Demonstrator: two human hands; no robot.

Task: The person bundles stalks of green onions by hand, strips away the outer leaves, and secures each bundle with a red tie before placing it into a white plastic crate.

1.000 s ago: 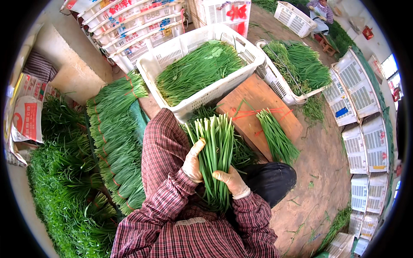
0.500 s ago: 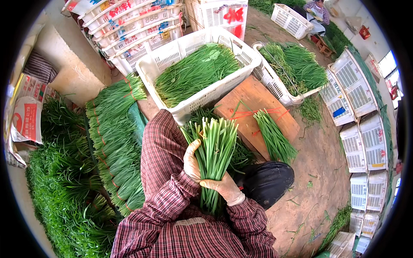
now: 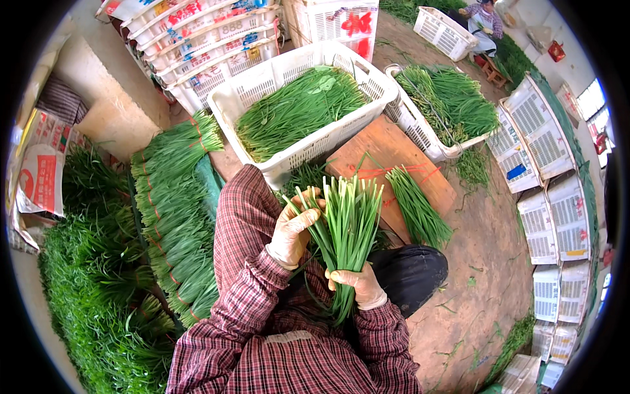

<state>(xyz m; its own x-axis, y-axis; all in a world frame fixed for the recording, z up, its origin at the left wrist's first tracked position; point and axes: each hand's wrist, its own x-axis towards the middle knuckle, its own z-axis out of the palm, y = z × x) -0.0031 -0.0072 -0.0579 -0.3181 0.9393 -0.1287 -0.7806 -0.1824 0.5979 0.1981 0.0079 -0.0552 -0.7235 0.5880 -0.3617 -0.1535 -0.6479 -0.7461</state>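
Note:
In gloved hands, I hold an upright bunch of garlic chives (image 3: 354, 213) over my lap, pale cut ends up. My right hand (image 3: 358, 285) is closed around its lower part. At its upper left side my left hand (image 3: 294, 230) has its thumb and fingers closed on a few stalks that lean away from the rest; part of its grip is hidden. Just beyond, a wooden board (image 3: 365, 146) carries a smaller bunch of chives (image 3: 419, 207) and some thin red ties (image 3: 371, 173).
Ahead stands a white crate (image 3: 328, 139) of chives, with another filled crate (image 3: 447, 152) to its right. Tied bunches (image 3: 174, 217) line my left, beside loose greens (image 3: 98, 289). Stacked crates rise behind and along the right (image 3: 538, 220). A person (image 3: 484, 26) sits far right.
The bunch has shifted slightly right with my right hand. My left hand has moved up from its base, and some stalks now splay out to the left.

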